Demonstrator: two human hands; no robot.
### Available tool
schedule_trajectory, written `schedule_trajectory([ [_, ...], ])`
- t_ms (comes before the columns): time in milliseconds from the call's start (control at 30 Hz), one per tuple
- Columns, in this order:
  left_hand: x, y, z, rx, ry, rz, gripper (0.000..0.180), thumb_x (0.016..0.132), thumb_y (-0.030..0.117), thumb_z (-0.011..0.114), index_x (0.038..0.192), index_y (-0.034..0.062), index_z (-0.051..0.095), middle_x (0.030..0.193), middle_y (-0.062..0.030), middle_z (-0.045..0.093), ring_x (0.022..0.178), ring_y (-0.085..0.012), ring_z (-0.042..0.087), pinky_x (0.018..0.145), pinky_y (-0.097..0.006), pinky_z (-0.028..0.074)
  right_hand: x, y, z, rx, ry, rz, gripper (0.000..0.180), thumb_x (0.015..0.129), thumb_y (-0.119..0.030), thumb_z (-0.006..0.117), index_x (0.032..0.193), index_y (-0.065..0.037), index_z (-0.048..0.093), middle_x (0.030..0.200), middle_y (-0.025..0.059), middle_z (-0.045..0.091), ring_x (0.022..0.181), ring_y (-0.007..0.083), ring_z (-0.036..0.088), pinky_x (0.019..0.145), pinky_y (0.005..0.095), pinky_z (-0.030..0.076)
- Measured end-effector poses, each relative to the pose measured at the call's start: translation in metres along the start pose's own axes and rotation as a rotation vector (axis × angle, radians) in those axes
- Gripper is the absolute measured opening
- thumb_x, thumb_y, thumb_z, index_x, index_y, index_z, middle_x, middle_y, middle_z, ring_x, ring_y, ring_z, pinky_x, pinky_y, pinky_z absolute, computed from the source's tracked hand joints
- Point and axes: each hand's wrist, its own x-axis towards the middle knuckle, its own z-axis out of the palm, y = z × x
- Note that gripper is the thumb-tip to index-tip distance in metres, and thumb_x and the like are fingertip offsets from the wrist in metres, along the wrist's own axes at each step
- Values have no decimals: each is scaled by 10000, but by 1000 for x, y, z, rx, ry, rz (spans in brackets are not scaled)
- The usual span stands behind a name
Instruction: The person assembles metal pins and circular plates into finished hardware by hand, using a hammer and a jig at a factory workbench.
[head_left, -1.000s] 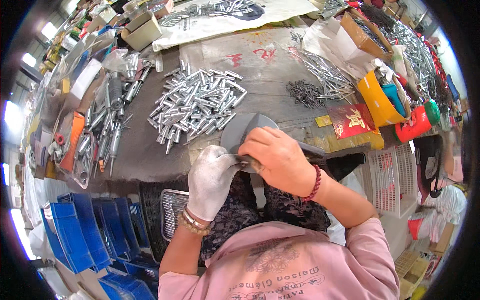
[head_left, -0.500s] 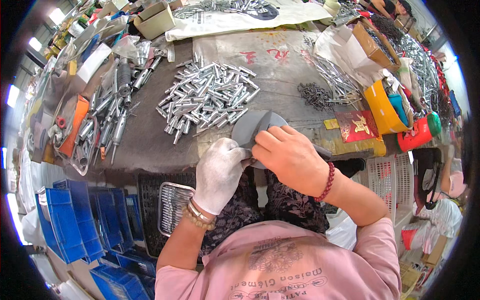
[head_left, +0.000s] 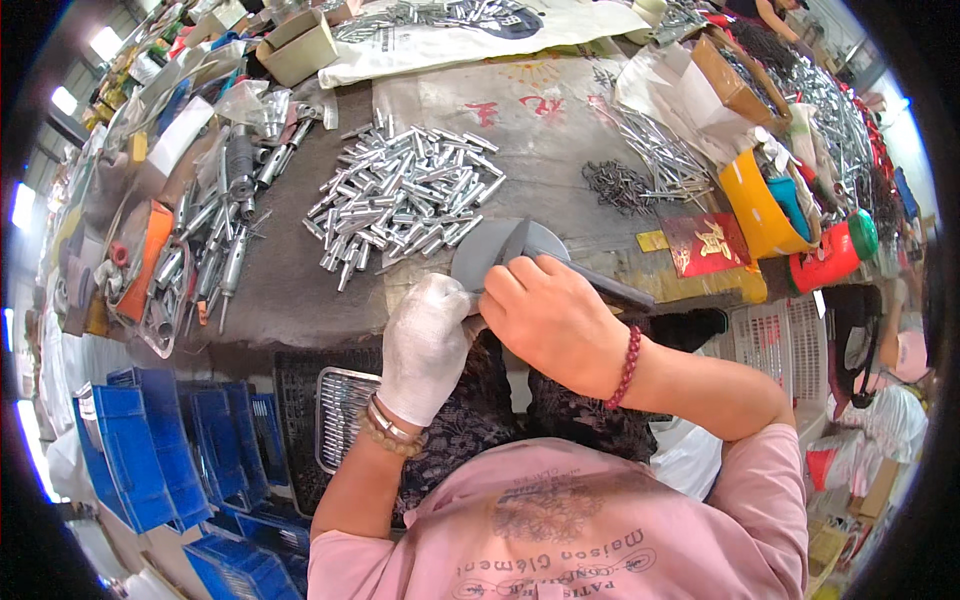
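1. Silver tools (head_left: 232,262), heaped: being stored at the left of the bench (head_left: 285,290), well apart from the hands.
2. Metal pins (head_left: 405,195), short, bright, many: being kept in a loose pile on the bench, beyond the left hand. Judged light, stiff and smooth, likely slippery to a glove and apt to roll; best being taken singly, at mid-barrel.
3. Left hand (head_left: 425,345), white-gloved: being held near the bench edge with its fingers curled, thumb side being brought against the right fingertips. Whether a piece is being grasped cannot be told; the grip is being hidden.
4. Grey disc (head_left: 484,252), round, dark wedge across it: being placed at the near bench edge, just beside the pin pile, and partly covered by the right hand. Judged rigid and rather heavy, not fragile; best being taken by the rim, clear of the wedge.
5. Right hand (head_left: 550,320), bare: being bent over the disc's near side, fingers curled; its contents, if any, are being concealed and cannot be told.
6. Dark bar (head_left: 630,294): being seen to extend rightward from under the right hand. Judged stiff; best being taken at its outer end.
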Motion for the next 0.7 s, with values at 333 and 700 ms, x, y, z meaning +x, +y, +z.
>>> schedule_trajectory([
  [333,-1,3,-2,-52,-16,-17,166,784,65,869,929,70,789,899,-103,675,892,-334,678,792,-446,552,-53,37,-10,236,64,393,474,819,-31,756,1289,-86,731,1094,111,691,1061,343,681,951,453,556],
  [700,0,4,-2,-31,-35,-34,167,793,84,870,934,67,782,899,-96,679,885,-328,680,790,-447,553,-73,16,-33,349,243,352,678,811,34,763,1459,-158,716,1037,107,615,828,291,704,711,401,592],
])
